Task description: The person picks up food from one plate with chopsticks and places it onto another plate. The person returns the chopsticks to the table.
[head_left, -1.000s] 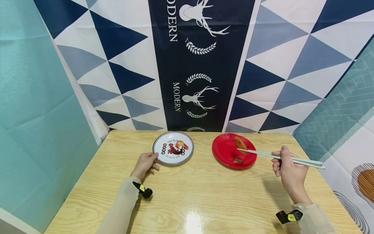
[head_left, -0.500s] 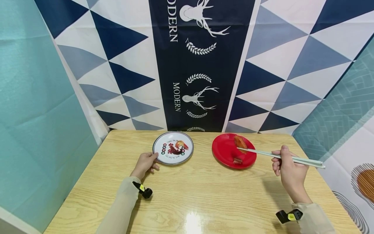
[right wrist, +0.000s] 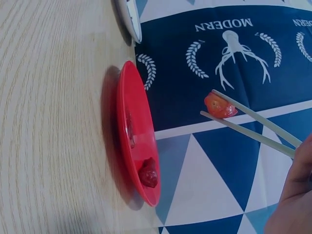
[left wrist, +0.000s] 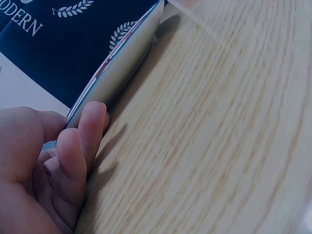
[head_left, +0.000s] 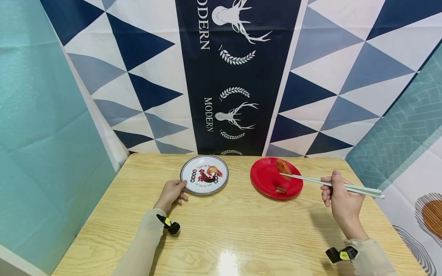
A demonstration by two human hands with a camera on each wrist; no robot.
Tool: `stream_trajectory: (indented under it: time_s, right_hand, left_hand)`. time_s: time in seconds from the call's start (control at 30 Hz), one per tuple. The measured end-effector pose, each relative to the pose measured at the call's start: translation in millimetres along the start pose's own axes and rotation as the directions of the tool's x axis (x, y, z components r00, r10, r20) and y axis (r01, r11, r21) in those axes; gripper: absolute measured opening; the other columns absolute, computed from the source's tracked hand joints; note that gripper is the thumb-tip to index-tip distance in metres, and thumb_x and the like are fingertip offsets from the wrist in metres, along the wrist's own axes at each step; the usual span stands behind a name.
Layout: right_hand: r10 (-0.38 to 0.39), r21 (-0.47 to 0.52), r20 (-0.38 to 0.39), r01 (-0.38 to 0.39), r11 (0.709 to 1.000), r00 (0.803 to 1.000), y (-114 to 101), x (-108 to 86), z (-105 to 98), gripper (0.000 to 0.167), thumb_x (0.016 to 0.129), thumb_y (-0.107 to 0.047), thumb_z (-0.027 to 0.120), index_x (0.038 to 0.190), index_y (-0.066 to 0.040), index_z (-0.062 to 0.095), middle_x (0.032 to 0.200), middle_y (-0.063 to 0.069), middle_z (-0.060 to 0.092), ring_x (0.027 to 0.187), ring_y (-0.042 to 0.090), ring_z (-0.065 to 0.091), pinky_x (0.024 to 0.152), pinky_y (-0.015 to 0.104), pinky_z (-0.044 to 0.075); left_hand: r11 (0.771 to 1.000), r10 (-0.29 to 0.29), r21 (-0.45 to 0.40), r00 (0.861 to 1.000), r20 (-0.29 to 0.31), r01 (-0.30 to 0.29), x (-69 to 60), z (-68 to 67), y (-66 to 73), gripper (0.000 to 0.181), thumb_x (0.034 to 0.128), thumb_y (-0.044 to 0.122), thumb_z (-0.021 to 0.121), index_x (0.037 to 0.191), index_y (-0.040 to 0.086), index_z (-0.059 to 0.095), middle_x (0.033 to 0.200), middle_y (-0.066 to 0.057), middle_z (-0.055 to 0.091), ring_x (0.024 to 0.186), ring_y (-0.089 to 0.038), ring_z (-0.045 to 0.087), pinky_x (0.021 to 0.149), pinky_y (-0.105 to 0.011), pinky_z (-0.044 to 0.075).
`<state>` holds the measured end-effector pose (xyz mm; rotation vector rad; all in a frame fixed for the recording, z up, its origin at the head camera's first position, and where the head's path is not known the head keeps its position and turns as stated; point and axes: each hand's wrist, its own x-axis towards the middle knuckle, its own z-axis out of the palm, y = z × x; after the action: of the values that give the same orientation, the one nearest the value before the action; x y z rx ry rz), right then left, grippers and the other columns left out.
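Note:
In the head view my left hand pinches the near-left rim of a white plate, which has a dark edge and a printed design. The left wrist view has my thumb at the plate rim and fingers beneath it. My right hand grips pale green chopsticks that reach left over a red plate. Between their tips is a glossy orange piece of food, raised off the plate in the right wrist view. A dark red glossy piece and a flat brownish piece lie on the red plate.
Both plates stand near the back edge of a wood-grain table, with a gap between them. A patterned cloth hangs right behind. Teal cloth borders the left side, and another patterned cloth the right.

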<state>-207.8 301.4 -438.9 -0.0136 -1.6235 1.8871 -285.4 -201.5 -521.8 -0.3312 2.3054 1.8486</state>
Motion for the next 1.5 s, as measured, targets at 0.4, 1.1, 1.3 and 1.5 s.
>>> stream_trajectory:
  time_s: [0.4,1.1,1.3,1.5]
  right_hand:
    - [0.013,0.001,-0.009,-0.013,1.0,1.0,-1,-1.4,3,0.046,0.104,-0.026,0.063,0.087,0.017,0.069,0.057,0.008,0.066,0.034,0.012,0.052,0.028,0.023,0.039]
    - [0.066,0.02,-0.007,-0.066,0.998,0.998,1,-4.5,15,0.047,0.103,-0.029,0.064,0.088,0.015,0.069,0.058,0.008,0.065,0.035,0.012,0.052,0.03,0.02,0.04]
    - [0.064,0.039,-0.016,-0.063,0.997,0.998,2,-4.0,20,0.047,0.103,-0.03,0.064,0.087,0.015,0.069,0.058,0.008,0.066,0.035,0.012,0.052,0.03,0.02,0.04]
    - [0.059,0.049,-0.023,-0.058,0.997,0.998,3,-5.3,27,0.048,0.103,-0.029,0.064,0.088,0.016,0.069,0.058,0.007,0.066,0.035,0.012,0.052,0.03,0.02,0.04]
  left_hand:
    - [1.0,0.01,0.008,1.0,0.001,-0.01,0.4,-0.3,0.3,0.035,0.1087,0.03,0.053,0.108,-0.002,0.069,0.078,-0.008,0.07,0.056,-0.01,0.065,0.047,-0.021,0.05]
    - [1.0,-0.003,-0.002,1.0,0.001,0.003,-1.0,0.4,1.2,0.035,0.1084,0.029,0.054,0.112,-0.002,0.068,0.081,-0.009,0.07,0.056,-0.01,0.065,0.047,-0.021,0.05]
    - [1.0,0.001,0.003,1.0,-0.005,-0.001,-1.2,-0.2,2.5,0.035,0.1083,0.03,0.054,0.112,-0.002,0.069,0.082,-0.009,0.07,0.056,-0.01,0.065,0.047,-0.021,0.05]
    - [1.0,-0.004,-0.001,1.0,0.008,0.004,0.0,-0.4,1.3,0.036,0.1082,0.031,0.054,0.109,-0.001,0.068,0.084,-0.009,0.068,0.057,-0.01,0.065,0.047,-0.021,0.049]
